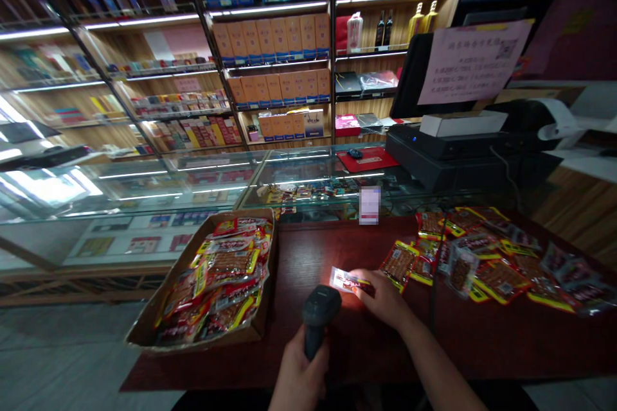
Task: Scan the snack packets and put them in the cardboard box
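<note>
My left hand is wrapped round the handle of a dark barcode scanner, its head raised over the front of the dark red tabletop. Just to the right, my right hand grips a small snack packet with a white end. Light falls on the packet and the wood beside it. Left of the scanner, an open cardboard box holds many red and yellow snack packets. Beyond my right hand lies a loose spread of similar packets, the nearest one close to my fingers.
A black monitor with a paper sign stands at the back right on a dark cash drawer. A cable runs across the packets. Glass display counters border the table's far side, with stocked shelves behind. A small card stands at the table's back edge.
</note>
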